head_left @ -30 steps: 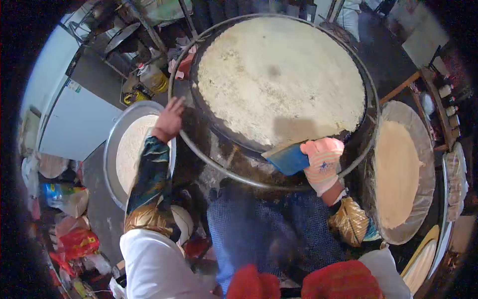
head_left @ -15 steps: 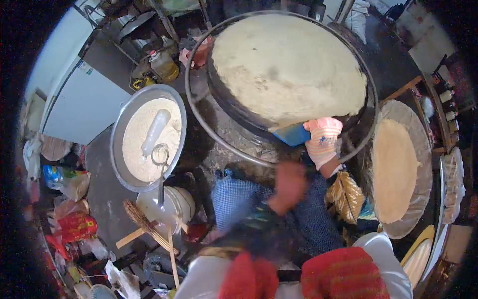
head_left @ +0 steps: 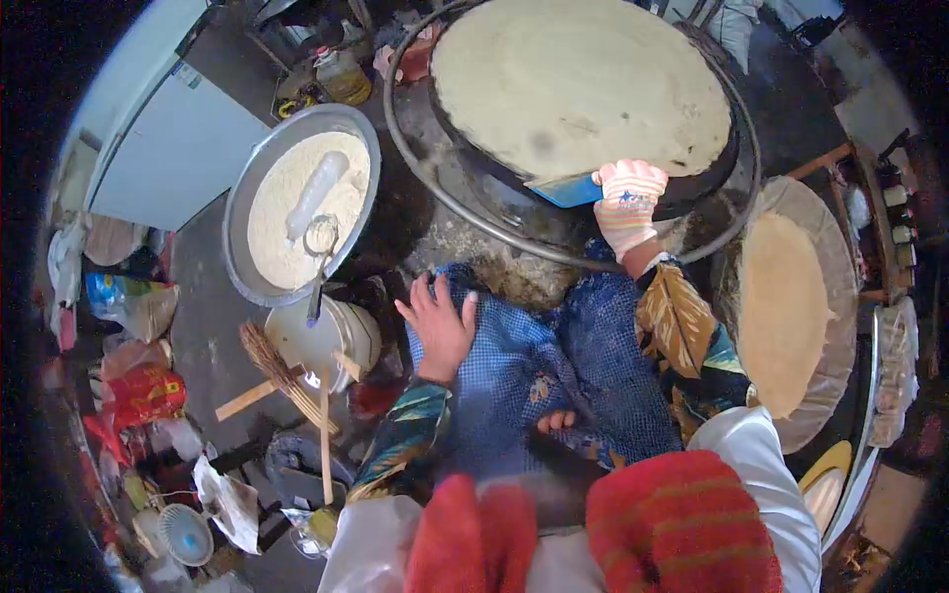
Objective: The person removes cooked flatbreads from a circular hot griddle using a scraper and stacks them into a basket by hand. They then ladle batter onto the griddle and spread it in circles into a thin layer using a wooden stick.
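Observation:
My left hand (head_left: 438,328) is bare and lies with its fingers spread on the blue checked cloth (head_left: 499,385) over my lap. Gloved in pink and white, my right hand (head_left: 630,203) is closed around a blue scraper (head_left: 570,190) at the near edge of the round griddle. A pale, thin layer of batter (head_left: 583,84) covers the griddle, with a few dark specks. The scraper's edge is by the near rim of that layer. Small bare fingertips (head_left: 557,421) of another person show low between the folds of the cloth.
A metal ring (head_left: 460,210) surrounds the griddle. On the left are a basin of flour (head_left: 237,247) holding a clear bottle and ladle, a white bucket (head_left: 361,331), a straw brush (head_left: 267,356) and wooden sticks. To the right stands a lined basket (head_left: 835,366) with tan batter or powder.
My left hand has moved from over the flour basin, across my front, onto the cloth. My right hand still holds the scraper. The view has tilted down, and the batter surface looks smoother.

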Tool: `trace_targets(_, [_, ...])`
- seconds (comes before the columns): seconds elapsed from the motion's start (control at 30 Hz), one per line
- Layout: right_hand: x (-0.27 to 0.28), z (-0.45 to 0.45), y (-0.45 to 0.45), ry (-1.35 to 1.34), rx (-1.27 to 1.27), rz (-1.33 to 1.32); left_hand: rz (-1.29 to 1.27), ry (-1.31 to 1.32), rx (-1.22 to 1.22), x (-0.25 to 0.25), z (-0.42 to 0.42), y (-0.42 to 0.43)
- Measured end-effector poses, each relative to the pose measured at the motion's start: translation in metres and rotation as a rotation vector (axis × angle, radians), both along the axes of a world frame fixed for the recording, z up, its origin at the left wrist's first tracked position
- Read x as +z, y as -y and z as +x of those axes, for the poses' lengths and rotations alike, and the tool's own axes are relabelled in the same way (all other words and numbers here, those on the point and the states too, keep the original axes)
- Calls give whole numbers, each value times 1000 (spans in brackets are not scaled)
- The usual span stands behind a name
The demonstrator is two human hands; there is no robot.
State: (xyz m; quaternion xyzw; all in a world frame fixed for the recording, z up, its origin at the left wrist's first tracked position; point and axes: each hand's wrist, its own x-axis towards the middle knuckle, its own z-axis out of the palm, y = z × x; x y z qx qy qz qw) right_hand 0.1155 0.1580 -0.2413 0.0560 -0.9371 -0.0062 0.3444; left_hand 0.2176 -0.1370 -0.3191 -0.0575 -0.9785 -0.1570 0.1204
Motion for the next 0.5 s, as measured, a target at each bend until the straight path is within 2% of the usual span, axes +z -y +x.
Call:
trace_targets(0.03, [1,0,0,-9,-4,1,8,4,4,-2,-1,0])
trace_targets(0.07, [2,-1,1,188,-122,55,41,-2,-8,-4,-4,2])
trace_targets(0.2, [3,2,0,120,-123,69,62,-34,-16,-4,-3,-8])
trace_targets(0.27, [3,-2,0,186,-180,50,44,-9,-33,-1,-3,-15])
trace_targets(0.5, [8,-2,5,147,-188,62,9,-17,-71,9,4,-30])
